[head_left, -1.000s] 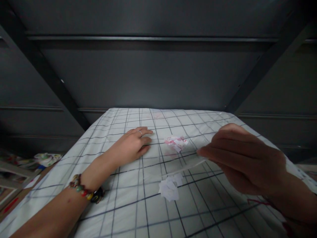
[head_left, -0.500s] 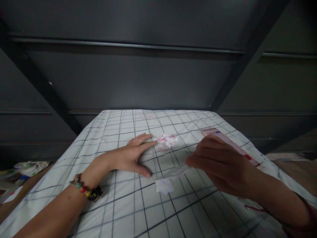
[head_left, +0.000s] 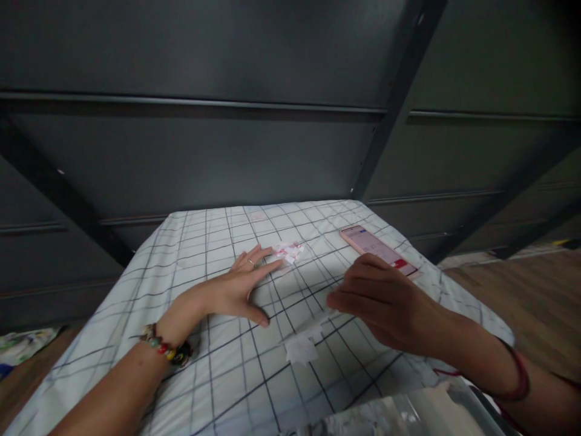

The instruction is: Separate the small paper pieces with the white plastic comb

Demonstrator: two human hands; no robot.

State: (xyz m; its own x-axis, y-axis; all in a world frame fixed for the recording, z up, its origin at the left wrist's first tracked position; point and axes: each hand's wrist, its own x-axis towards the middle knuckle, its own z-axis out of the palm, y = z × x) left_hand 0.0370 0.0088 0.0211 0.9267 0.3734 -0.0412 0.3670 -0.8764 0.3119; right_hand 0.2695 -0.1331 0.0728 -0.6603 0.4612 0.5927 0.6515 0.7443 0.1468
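My left hand [head_left: 238, 290] lies with fingers spread on a white checked cloth [head_left: 218, 381]; its fingertips reach a small cluster of white and pink-red paper bits [head_left: 291, 252]. Closed in a pinch, my right hand [head_left: 385, 303] holds a thin, whitish see-through strip [head_left: 313, 325], blurred, slanting down to the left. By the strip's lower end is a white jagged-edged scrap [head_left: 300, 350]; whether the two are joined, I cannot tell.
Beyond my right hand lies a pink-edged phone [head_left: 374, 247] with its screen lit. A clear, shiny plastic item [head_left: 399, 415] sits at the bottom edge. A dark panelled wall [head_left: 218, 157] rises behind the cloth.
The view has swung to the right, so the phone shows more fully and the plastic item appears at the bottom. My right hand still pinches the strip; my left hand stays spread.
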